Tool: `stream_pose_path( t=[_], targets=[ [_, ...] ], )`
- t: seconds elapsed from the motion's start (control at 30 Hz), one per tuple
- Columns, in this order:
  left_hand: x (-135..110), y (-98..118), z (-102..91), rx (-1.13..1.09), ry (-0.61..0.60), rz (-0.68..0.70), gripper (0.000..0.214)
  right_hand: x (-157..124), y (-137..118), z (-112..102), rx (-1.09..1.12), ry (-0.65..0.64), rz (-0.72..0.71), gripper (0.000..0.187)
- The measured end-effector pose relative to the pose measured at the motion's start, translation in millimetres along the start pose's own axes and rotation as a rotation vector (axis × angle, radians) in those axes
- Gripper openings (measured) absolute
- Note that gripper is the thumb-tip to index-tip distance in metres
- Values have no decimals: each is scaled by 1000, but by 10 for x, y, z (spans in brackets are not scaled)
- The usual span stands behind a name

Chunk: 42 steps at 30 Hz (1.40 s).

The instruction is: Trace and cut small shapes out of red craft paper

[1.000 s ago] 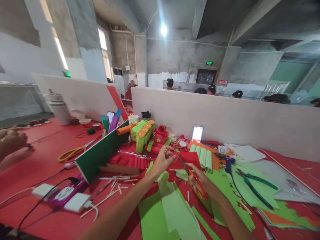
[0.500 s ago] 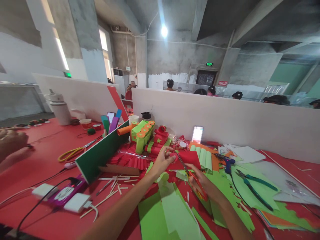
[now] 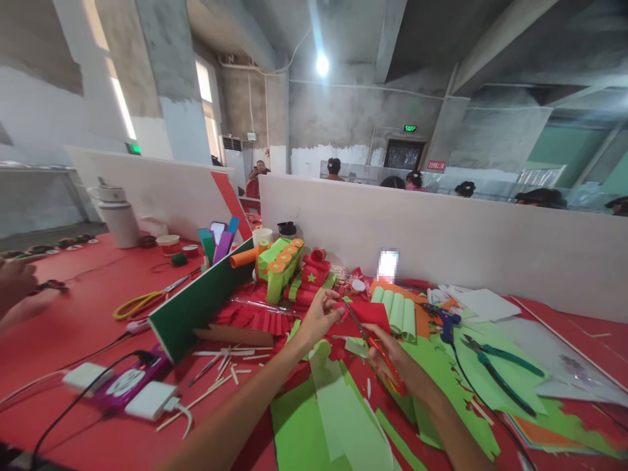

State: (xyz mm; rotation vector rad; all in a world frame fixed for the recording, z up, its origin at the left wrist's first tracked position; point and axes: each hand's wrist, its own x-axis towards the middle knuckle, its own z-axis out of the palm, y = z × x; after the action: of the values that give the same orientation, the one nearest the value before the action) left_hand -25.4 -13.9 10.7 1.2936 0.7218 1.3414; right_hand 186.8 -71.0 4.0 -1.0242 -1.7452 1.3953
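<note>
My left hand (image 3: 316,320) is closed in a pinch over the middle of the table, on a small red paper piece (image 3: 339,306) that is mostly hidden by the fingers. Red-and-orange-handled scissors (image 3: 388,366) are gripped in my right hand (image 3: 398,353), their blades pointing up and left to the fingertips of my left hand. Whether the blades touch the piece I cannot tell. Behind the blades lies a red paper sheet (image 3: 375,315). Below both hands spread light green paper sheets (image 3: 338,399).
A green board (image 3: 196,301) stands at left beside a green-and-orange paper model (image 3: 279,261). Rolled pale green paper (image 3: 402,314), a glue gun (image 3: 444,320) and pliers (image 3: 505,373) lie at right. Another person's hand (image 3: 19,294) is at far left, near yellow-handled scissors (image 3: 140,302).
My two hands stay almost in the same place, with the scissors still at the left fingertips. At far left, the other person's hands have shifted slightly.
</note>
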Motion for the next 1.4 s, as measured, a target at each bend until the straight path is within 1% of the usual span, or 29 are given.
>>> stream_pose_path(
  t=[0.17,0.27,0.47,0.67,0.73,0.8,0.93,1.0,1.13,1.27,1.4],
  targets=[
    [8,-8,-7,11,-7,1,44,7,16,-5,29,-1,18,59],
    [14,-18,-15,28,-8,0,43,0,12,-9,31,9,4,58],
    [15,-46,-23,44,4,13,40,-14,-52,-5,4,10,29,60],
    [23,-71,-43,49,-18,24,40,-61,-156,37,-27,35,-29,55],
    [24,-71,-52,68,-19,18,41,-49,-122,29,-41,36,-44,55],
    [22,-66,-60,101,-25,11,41,-25,-57,10,-43,28,-27,57],
    [15,-52,-70,157,-75,-12,43,-1,27,-26,-58,18,3,63],
    [11,-40,-73,161,-84,-17,45,-17,-1,-33,-79,16,-14,61],
    [5,-6,-75,182,-83,-12,44,-67,-136,-18,-84,4,-43,61],
    [4,7,-82,197,-80,-16,42,-85,-217,11,-63,1,7,59],
    [8,-7,-93,199,-79,-32,43,-77,-194,16,-60,23,26,57]
  ],
)
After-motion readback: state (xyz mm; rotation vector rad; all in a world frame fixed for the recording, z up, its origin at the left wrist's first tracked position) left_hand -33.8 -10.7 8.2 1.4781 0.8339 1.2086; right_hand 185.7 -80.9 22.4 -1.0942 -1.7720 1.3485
